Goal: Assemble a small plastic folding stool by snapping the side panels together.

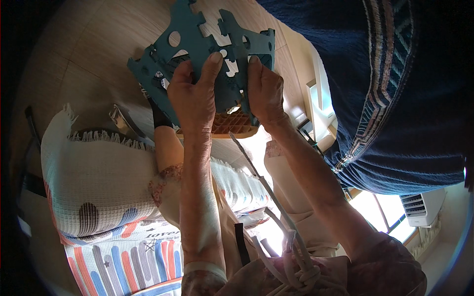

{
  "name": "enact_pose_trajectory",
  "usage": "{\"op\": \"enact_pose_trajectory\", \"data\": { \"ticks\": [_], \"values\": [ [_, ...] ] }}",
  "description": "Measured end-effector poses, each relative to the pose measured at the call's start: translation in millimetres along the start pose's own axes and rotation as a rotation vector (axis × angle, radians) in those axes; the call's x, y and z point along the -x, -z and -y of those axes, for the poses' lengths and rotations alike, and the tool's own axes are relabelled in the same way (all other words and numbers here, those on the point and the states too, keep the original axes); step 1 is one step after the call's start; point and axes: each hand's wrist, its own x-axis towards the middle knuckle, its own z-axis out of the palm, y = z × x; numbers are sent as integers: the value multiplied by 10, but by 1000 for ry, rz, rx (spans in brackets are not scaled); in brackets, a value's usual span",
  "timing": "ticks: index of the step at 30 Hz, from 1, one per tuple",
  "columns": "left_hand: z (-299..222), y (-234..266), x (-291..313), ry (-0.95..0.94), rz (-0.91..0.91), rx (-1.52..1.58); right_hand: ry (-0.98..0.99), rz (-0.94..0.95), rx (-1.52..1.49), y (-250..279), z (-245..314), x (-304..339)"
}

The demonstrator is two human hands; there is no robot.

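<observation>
A teal plastic panel [200,49] with round holes and notched edges is being held up near 12 o'clock, just above the middle of the view. A toothed opening is being shown between its broader section toward 10 o'clock and its narrower section toward 1 o'clock; whether the two are being joined by hinges cannot be told.

The panel is being gripped by the left hand [190,96], with its thumb being laid flat on the near face and its fingers being curled in. The narrower section is being gripped by the right hand [264,91], its thumb being pointed toward 11 o'clock.

A brown lattice-patterned object [236,126] is being partly covered at the panel's 5 o'clock; contact between them cannot be told. Wood-look flooring [98,39] is being shown at 10 o'clock. A fringed waffle-weave blanket [113,182] with coloured stripes and spots is being spread from 9 to 7 o'clock. Navy fabric [419,98] with a patterned band is being seen from 1 to 3 o'clock, a white louvred unit [428,209] near 4 o'clock, and a knotted pale cord [307,277] at 5 o'clock.
</observation>
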Motion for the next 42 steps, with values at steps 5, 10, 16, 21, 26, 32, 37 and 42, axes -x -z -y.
{"op": "enact_pose_trajectory", "data": {
  "ticks": [5, 10, 16, 21, 26, 32, 37, 42],
  "values": [
    [1, -34, 27, 13, 0, 56, 147, -20, 201, -52, -134, 45],
    [15, -18, 7, -24, -4, -27, 117, 4, 217, -74, -137, 49],
    [66, 9, 7, -38, 14, -24, 18, 71, 99, -54, -84, 44],
    [37, -65, 59, -18, -9, -28, 165, -8, 298, -74, -188, 74],
    [42, -67, 86, 19, -1, 2, 195, 12, 280, -15, 15, -19],
    [32, 6, 15, 31, 6, 111, 74, 21, 204, -21, 28, -105],
    [96, 110, -81, 105, -21, 231, 114, -5, 234, -43, 145, -113],
    [69, 122, -86, 146, -40, 162, 148, -9, 248, -11, 168, -133]
  ]
}}
